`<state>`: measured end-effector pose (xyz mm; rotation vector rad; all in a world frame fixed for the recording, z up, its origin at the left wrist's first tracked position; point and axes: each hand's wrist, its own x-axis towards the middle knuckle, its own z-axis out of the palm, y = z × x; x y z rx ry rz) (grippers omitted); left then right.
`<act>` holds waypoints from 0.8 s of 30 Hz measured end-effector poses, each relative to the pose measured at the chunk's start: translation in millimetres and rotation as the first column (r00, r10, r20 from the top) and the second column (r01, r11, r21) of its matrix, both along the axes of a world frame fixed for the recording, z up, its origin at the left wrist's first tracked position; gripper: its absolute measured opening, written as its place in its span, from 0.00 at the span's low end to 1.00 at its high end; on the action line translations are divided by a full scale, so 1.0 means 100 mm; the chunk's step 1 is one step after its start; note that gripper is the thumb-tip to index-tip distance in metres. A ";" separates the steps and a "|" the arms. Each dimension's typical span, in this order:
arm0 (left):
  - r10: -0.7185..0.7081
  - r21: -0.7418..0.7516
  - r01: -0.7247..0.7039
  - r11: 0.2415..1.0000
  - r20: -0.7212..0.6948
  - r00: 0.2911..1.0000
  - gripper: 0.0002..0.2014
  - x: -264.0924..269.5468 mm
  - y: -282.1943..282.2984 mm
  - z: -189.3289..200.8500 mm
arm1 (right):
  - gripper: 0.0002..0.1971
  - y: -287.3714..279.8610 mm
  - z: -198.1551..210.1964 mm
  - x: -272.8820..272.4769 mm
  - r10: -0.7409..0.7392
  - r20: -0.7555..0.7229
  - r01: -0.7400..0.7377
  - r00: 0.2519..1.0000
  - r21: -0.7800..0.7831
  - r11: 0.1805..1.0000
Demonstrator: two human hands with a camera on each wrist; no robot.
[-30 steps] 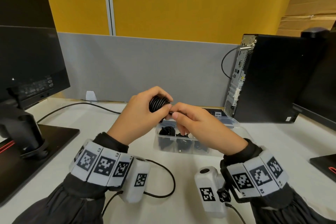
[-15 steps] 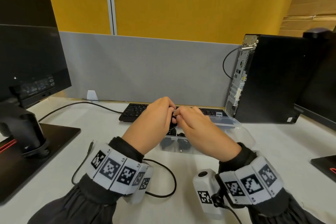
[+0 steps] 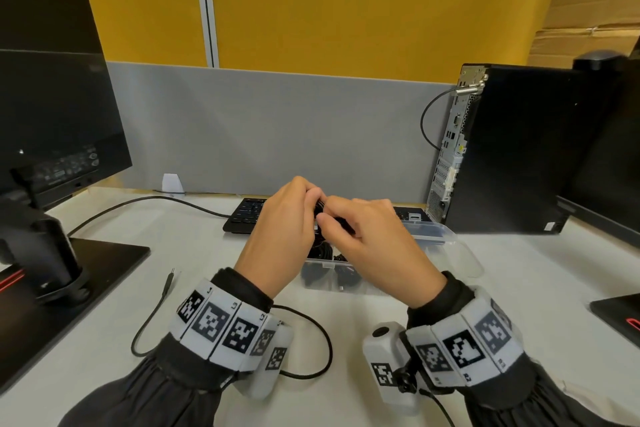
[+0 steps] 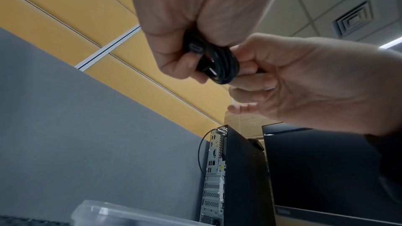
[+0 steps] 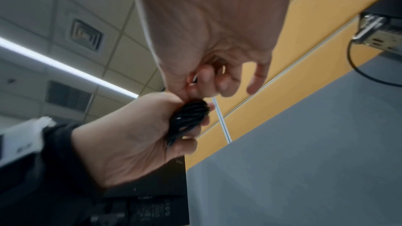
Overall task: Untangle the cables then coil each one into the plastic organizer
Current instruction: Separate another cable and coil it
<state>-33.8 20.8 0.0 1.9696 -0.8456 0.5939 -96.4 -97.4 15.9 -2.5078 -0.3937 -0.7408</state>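
A small coil of black cable [image 4: 219, 64] is held up between both hands, just above the clear plastic organizer [image 3: 433, 236]. My left hand [image 3: 284, 229] wraps its fingers and thumb round the coil [image 5: 189, 118]. My right hand [image 3: 367, 239] pinches the coil's right side with thumb and fingertips [image 4: 243, 68]. In the head view the hands hide nearly all of the coil. Other coiled black cables [image 3: 322, 251] lie inside the organizer. One loose black cable [image 3: 152, 315] lies on the white table at the lower left, with its plug [image 3: 169, 282] pointing away.
A black keyboard [image 3: 246, 215] lies behind the organizer. On the left stands a monitor [image 3: 52, 114] on a black base [image 3: 104, 263]. A black PC tower [image 3: 512, 149] stands at the right, with another monitor base [image 3: 620, 315] near the right edge. A grey divider closes the back.
The left hand has turned and closed over the coil, which showed between its fingers a second ago. Both hands stay together above the organizer.
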 end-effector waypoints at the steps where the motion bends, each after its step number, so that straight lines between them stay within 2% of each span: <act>1: -0.006 0.001 0.006 1.000 0.002 1.000 0.14 0.00 0.00 0.00 | 0.21 -0.02 0.02 0.00 0.044 -0.036 -0.043 0.998 0.048 0.998; 4: -0.010 0.002 0.010 1.000 0.052 0.999 0.14 0.00 0.00 0.00 | 0.20 -0.09 0.07 0.01 0.209 -0.119 -0.176 0.971 0.244 0.954; 6: -0.005 0.004 0.004 1.000 0.090 0.996 0.15 0.00 -0.01 0.01 | 0.19 -0.11 0.08 0.01 0.289 -0.160 -0.211 0.944 0.381 0.900; 8: 0.013 0.003 -0.013 1.000 0.112 0.994 0.16 0.02 0.00 0.00 | 0.20 -0.11 0.09 -0.01 0.298 -0.189 -0.201 0.936 0.408 0.890; 10: 0.057 0.009 -0.059 0.998 0.139 0.989 0.17 0.05 0.02 -0.01 | 0.17 -0.10 0.11 -0.03 0.211 -0.208 -0.154 0.955 0.258 0.954; 12: 0.103 0.027 -0.108 0.994 0.166 0.981 0.18 0.08 0.03 -0.01 | 0.13 -0.07 0.11 -0.06 0.013 -0.206 -0.027 0.978 -0.067 0.997; 14: 0.118 0.043 -0.127 0.991 0.171 0.978 0.19 0.09 0.03 -0.02 | 0.11 -0.04 0.08 -0.08 -0.169 -0.054 0.140 0.984 -0.349 0.926; 15: 0.114 0.043 -0.122 0.992 0.164 0.980 0.20 0.09 0.03 -0.02 | 0.11 -0.04 0.07 -0.09 -0.218 0.048 0.218 0.975 -0.416 0.883; 18: 0.046 -0.016 -0.045 0.999 0.099 0.994 0.21 0.07 0.06 0.01 | 0.14 -0.11 0.06 -0.07 -0.254 0.295 0.365 0.921 -0.428 0.827; 21: -0.064 -0.160 0.050 0.986 -0.080 0.995 0.22 0.02 0.04 0.09 | 0.12 -0.20 0.05 0.00 -0.211 0.356 0.324 0.910 -0.298 0.898; 24: -0.231 -0.394 0.118 0.912 -0.252 0.940 0.22 -0.05 -0.04 0.12 | 0.14 -0.20 -0.01 0.10 -0.152 0.361 0.199 0.920 -0.097 0.975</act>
